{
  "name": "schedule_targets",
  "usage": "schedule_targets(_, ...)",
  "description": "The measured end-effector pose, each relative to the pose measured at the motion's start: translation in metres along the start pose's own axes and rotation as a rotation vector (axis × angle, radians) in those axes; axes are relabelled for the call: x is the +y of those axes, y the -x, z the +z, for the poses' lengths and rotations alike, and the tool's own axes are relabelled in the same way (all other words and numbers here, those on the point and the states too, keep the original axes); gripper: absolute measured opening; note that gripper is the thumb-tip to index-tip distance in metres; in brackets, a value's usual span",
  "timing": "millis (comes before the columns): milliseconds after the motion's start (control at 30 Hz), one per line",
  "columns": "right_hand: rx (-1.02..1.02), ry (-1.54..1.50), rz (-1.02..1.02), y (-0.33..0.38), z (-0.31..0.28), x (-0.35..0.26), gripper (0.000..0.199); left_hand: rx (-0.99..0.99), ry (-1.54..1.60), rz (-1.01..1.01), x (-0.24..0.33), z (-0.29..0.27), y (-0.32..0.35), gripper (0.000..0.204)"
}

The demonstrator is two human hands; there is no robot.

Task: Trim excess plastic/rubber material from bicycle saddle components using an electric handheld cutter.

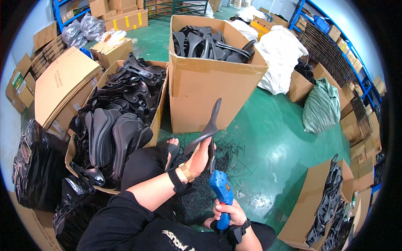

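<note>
Since the curved black piece [207, 131] sits above the head of the blue tool [220, 186], what matters, we judge, is how its lower part stands to that head. Our left grip [199, 158] is the nearer one: it bears the piece out in front of us, the hand apparently closed in on its underside, though the fingers are largely hidden and we cannot tell exactly how far they are bent. Our right grip [231, 211] is curled fully round the tool's handle, which stands nearly upright, its head tipped a little toward our left. The piece's long axis rises from lower left to upper right, with the slender end pointing up, away from both grips. A dark strip [211, 155] runs down from it to the tool's head; we cannot make out whether it belongs to the piece or to the tool.

As for looks, the piece is black with a soft sheen, thin and bent, a narrow neck flaring into a broader wing near our fingers. It is held above the floor [268, 154], where black scraps [197, 201] are scattered, and before a tall carton [197, 92] of similarly dark shapes.
</note>
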State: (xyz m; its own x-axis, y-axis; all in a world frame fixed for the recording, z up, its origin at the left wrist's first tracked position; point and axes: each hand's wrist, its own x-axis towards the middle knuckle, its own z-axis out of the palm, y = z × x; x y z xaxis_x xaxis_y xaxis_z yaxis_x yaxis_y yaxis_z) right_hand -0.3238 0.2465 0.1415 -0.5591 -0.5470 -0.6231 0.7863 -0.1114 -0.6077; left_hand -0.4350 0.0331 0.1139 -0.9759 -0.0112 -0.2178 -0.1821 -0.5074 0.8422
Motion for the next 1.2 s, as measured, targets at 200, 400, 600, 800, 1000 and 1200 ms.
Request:
schedule_targets(200,0.006,-0.047,-0.024,-0.003,-0.005,-0.001,0.018,-0.084,-0.189,0.136,-0.007,0.006,0.005,0.057)
schedule_targets(400,-0.106,-0.109,-0.082,0.002,-0.009,-0.005,0.016,-0.275,0.001,0.091,0.006,0.003,0.007,0.061)
schedule_targets(600,-0.075,-0.068,-0.036,0.008,-0.006,0.0,0.017,-0.333,-0.19,0.22,0.005,-0.006,0.006,0.056)
schedule_targets(800,-0.085,-0.066,-0.02,0.006,-0.013,0.005,0.015,-0.273,-0.509,0.243,0.017,0.001,0.023,0.034)
schedule_targets(1000,-0.123,-0.147,-0.076,-0.001,-0.029,0.013,0.014,-0.332,-1.049,0.533,0.026,0.017,0.033,0.037)
schedule_targets(1200,-0.083,-0.236,-0.112,-0.002,-0.02,0.002,0.013,-0.408,-0.917,0.448,0.0,0.013,0.035,0.029)
